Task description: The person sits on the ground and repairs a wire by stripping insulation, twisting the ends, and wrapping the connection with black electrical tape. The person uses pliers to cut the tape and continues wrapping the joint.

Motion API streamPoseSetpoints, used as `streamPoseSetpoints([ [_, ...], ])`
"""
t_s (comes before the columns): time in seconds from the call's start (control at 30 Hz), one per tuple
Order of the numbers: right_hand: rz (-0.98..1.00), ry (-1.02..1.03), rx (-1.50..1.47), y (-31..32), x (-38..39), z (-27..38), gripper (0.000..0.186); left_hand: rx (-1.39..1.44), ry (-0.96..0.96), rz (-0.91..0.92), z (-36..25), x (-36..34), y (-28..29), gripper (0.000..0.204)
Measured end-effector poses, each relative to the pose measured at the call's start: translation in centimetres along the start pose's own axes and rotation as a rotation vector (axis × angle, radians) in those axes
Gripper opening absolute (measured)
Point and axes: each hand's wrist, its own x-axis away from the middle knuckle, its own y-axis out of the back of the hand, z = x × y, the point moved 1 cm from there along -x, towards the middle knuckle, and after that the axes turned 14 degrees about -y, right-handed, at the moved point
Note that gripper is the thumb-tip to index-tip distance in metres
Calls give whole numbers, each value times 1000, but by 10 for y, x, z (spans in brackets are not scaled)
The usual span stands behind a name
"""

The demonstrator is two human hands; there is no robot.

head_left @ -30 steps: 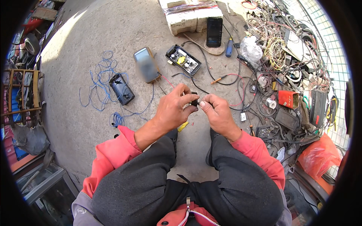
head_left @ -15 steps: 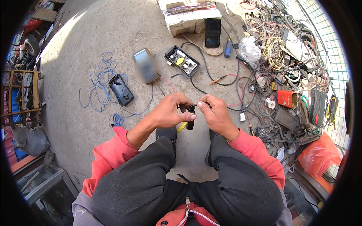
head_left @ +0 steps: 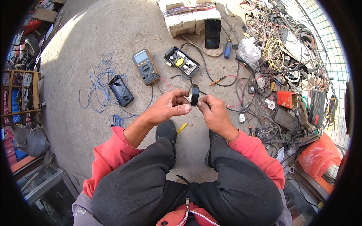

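A roll of black tape (head_left: 194,95) stands on edge between my hands, above the concrete floor. My left hand (head_left: 167,107) holds it from the left, fingers curled at its side and thumb stretched out below. Thumb and forefinger of my right hand (head_left: 215,115) pinch at the roll's lower right edge; whether a loose tape end is between them is hidden. Beyond the hands lie an orange-and-grey multimeter (head_left: 145,67) and an opened black case with a circuit board (head_left: 182,62). The black case half (head_left: 120,91) rests farther left.
Tangled blue wire (head_left: 102,81) spreads on the left. A smartphone (head_left: 212,34) leans on a white foam block (head_left: 181,22), beside a blue-handled screwdriver (head_left: 227,48). A heap of cables and scrap (head_left: 279,49) fills the right side. A yellow scrap (head_left: 182,128) lies by my left shoe.
The tape roll has moved up and turned so its ring side shows. My left fingers have shifted around it, and my right hand stays close beside it.
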Motion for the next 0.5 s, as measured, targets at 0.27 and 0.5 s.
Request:
streamPoseSetpoints([
  [0.27,24,-16,14,1,1,2,20,-356,37,-238,9,-4,-5,58],
  [0.5,14,15,-10,0,0,-1,20,-665,-287,-236,19,-2,-10,22],
])
